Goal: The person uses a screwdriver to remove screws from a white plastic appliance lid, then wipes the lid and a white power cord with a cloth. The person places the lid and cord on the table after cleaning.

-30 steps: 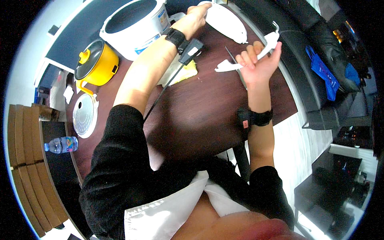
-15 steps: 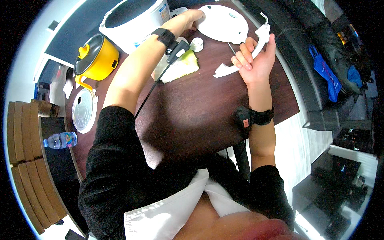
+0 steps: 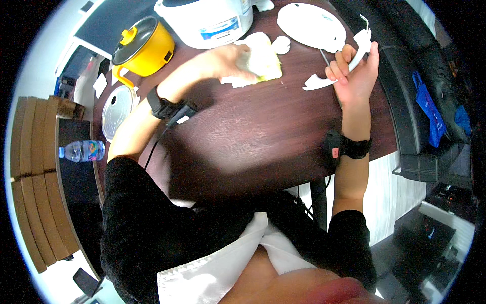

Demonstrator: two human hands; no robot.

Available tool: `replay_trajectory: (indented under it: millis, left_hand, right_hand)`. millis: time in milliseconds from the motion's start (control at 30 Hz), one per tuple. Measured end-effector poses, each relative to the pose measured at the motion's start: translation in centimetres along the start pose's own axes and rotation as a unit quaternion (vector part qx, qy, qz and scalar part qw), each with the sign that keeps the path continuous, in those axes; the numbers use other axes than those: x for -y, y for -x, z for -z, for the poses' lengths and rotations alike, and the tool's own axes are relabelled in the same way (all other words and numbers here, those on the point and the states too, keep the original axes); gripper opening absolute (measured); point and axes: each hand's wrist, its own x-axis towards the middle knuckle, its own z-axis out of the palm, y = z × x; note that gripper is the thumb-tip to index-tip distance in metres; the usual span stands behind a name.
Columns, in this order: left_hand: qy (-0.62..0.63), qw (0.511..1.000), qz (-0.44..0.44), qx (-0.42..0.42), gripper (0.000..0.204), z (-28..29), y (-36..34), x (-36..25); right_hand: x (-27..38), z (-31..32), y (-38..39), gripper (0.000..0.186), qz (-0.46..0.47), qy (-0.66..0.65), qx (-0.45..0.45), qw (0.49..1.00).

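Note:
My left hand [image 3: 230,63] is over a white-and-yellow cloth [image 3: 271,63], thumb and fingers apart on its left side; whether it grips the cloth is not plain. Just right of the cloth is a small white round piece [image 3: 281,44]. My right hand [image 3: 357,76] is closed around a curved white plastic handle [image 3: 363,45] with a bent metal wire at its upper end. A thin metal rod [image 3: 324,57] shows by its fingers. Beyond that hand lies a white oval lid [image 3: 311,24]. The white cooker body [image 3: 217,31] stands behind the cloth.
To the left are a yellow pot [image 3: 149,53] with a dark lid and a clear perforated disc [image 3: 117,114]. Past the table's left edge is a water bottle [image 3: 83,151]. Cartons [image 3: 38,152] stack further left. A black sofa [image 3: 410,91] borders the right, with a blue bag [image 3: 429,111].
My left hand has left the white lid and come back left and nearer, onto the cloth. My right hand still holds the handle. The whole view has shifted.

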Motion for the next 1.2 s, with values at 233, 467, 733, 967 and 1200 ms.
replay_trajectory:
  millis: [233, 467, 733, 967, 1200]
  left_hand:
    - [-0.157, 0.982, -0.023, -0.105, 0.039, -1.6, 1.1, -1.6]
    - [0.293, 0.921, 0.037, -0.255, 0.039, 4.8, 6.1, 0.5]
    - [0.192, 0.92, -0.158, -0.305, 0.033, 3.2, 13.1, -3.6]
    - [0.35, 0.854, -0.113, -0.367, 0.026, 3.1, 12.9, -3.6]
    - [0.273, 0.883, -0.092, -0.371, 0.029, 3.6, 13.7, -3.0]
  right_hand:
    - [-0.5, -0.6, 0.1, 0.065, -0.002, 0.05, 0.04, 0.998]
    - [-2.0, -2.8, 0.7, 0.057, -0.041, 0.251, 0.031, 0.967]
    - [-3.7, -10.6, 1.7, 0.057, -0.115, 0.6, 0.102, 0.785]
    - [-3.4, -14.6, -0.3, 0.049, -0.002, 0.676, 0.178, 0.715]
    - [-4.6, -17.4, -0.1, 0.042, 0.162, 0.733, 0.256, 0.609]
